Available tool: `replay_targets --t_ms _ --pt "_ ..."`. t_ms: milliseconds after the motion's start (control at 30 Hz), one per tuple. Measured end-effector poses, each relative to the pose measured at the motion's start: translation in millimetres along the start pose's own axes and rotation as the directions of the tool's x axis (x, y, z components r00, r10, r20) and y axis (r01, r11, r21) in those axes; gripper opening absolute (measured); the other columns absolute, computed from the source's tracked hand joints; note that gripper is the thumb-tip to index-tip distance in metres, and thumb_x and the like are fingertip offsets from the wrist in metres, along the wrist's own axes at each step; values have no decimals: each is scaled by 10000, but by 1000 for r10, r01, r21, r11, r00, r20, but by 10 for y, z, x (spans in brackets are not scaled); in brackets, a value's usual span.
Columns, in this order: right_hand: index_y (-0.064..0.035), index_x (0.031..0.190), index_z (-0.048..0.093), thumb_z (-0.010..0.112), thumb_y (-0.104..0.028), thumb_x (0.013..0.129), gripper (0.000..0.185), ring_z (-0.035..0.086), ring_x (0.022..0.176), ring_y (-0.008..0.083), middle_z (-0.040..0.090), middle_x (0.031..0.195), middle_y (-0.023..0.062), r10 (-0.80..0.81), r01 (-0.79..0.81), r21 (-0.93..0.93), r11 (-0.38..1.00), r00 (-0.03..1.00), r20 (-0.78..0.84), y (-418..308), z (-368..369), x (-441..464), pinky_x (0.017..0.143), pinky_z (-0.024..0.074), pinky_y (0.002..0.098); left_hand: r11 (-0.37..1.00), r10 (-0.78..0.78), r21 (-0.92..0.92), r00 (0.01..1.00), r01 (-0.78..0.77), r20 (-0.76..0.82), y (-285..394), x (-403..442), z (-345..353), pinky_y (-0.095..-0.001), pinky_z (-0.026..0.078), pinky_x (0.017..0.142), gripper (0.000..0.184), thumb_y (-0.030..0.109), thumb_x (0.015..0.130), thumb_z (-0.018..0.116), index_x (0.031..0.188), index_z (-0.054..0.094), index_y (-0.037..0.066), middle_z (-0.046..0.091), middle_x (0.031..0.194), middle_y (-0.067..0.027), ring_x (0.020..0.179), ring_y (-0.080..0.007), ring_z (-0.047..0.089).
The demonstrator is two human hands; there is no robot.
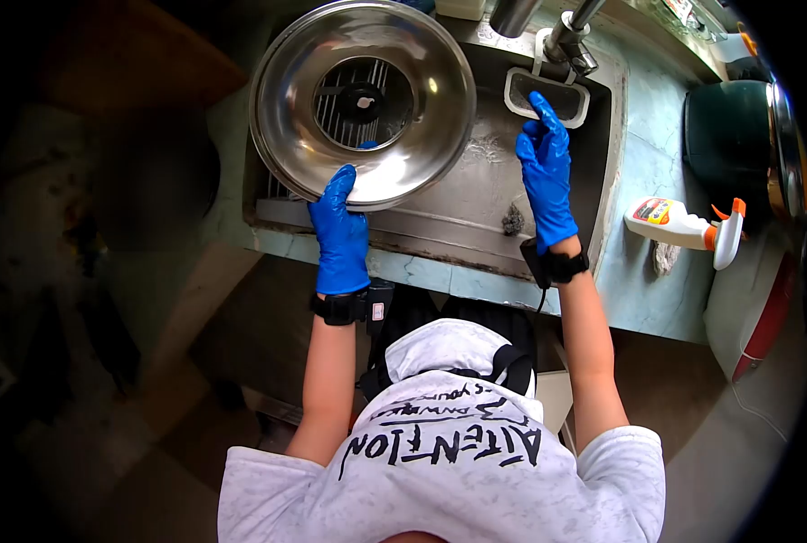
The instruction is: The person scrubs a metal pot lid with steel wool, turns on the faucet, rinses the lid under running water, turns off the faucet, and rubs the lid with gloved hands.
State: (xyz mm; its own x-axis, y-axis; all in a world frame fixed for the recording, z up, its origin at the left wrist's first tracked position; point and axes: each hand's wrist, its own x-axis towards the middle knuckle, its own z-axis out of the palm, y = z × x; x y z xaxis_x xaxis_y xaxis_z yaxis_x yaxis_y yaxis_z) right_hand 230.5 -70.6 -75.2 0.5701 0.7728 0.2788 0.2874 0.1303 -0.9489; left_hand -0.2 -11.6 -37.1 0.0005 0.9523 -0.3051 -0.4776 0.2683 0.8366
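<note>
My left hand (341,237), in a blue glove, is closed on the near rim of a wide steel pot lid (390,176) with a round glass window and a dark centre knob. The thumb lies on the upper side, and a bit of blue fingertip shows through the glass. The lid is held over the left part of the steel sink (462,240). Over the sink's right part, my gloved right hand (548,172) is open, holding nothing visible, its index finger stretched toward a small strainer basket (546,119). Below and left of it, a dark scouring pad (512,220) rests in the sink.
A metal faucet (570,43) stands at the back of the sink. On the right counter (643,154) lies a white spray bottle (675,220) with an orange trigger, a rag (665,258) beside it. A dark green appliance (727,127) stands farther right. A wire rack shows under the lid.
</note>
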Motion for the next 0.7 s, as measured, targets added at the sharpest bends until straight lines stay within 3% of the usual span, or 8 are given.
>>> replay_targets --t_ms 100,167,200,300,367,467,533,700 --pt "-59 1071 433 441 43 727 359 431 706 71 476 889 23 18 -17 -5 1000 999 39 -212 34 -165 646 385 191 977 23 211 1000 -21 -7 -126 14 -285 -278 403 803 229 -8 682 542 911 534 -16 531 953 -88 891 -165 504" --pt "-48 1026 447 457 33 732 305 441 717 70 484 877 27 50 -54 110 992 998 42 -260 36 -193 644 387 193 440 353 689 816 -577 458 -158 -58 -314 -268 406 788 203 -27 665 538 867 550 -18 537 939 -103 877 -168 510" --pt "-37 982 461 472 24 738 252 451 728 70 491 865 31 77 -83 223 971 996 34 -294 34 -196 642 389 195 797 247 481 924 -365 292 -180 -114 -255 -275 395 803 219 -32 676 525 893 549 -20 534 961 -112 896 -177 506" --pt "-32 909 471 503 22 730 190 470 716 73 494 848 32 20 -10 162 987 998 -60 -475 51 -218 626 394 192 979 82 165 968 -123 237 -220 -127 -258 -275 387 815 206 -23 715 489 913 545 -15 535 961 -109 905 -181 502" --pt "-43 859 470 533 25 716 170 464 653 66 491 786 15 -12 21 96 995 995 -100 -448 -17 -224 598 394 176 823 239 428 911 -373 335 -240 -152 -292 -281 377 831 244 -63 687 473 914 546 -12 537 960 -112 913 -187 501" --pt "-53 771 461 552 19 708 132 421 614 45 456 721 -8 31 -7 135 991 984 -177 -371 -86 -267 553 364 165 998 66 -1 964 -68 258 -173 -228 -245 -289 368 841 354 -122 600 466 924 547 -3 538 964 -120 925 -200 501" --pt "-56 742 454 557 11 708 127 400 599 39 442 697 -15 -4 5 12 1000 992 -128 -238 -202 -269 536 346 160 668 337 530 847 -523 412 -177 -237 -277 -293 365 843 438 -148 546 443 942 545 9 538 966 -128 936 -213 499" --pt "-55 694 442 573 -70 723 135 355 533 30 404 611 -31 208 -211 -108 971 977 -35 -72 -292 -349 485 315 160 719 255 538 888 -439 383 -135 -283 -309 -287 366 845 309 -62 655 448 945 536 0 525 990 -117 948 -192 487"
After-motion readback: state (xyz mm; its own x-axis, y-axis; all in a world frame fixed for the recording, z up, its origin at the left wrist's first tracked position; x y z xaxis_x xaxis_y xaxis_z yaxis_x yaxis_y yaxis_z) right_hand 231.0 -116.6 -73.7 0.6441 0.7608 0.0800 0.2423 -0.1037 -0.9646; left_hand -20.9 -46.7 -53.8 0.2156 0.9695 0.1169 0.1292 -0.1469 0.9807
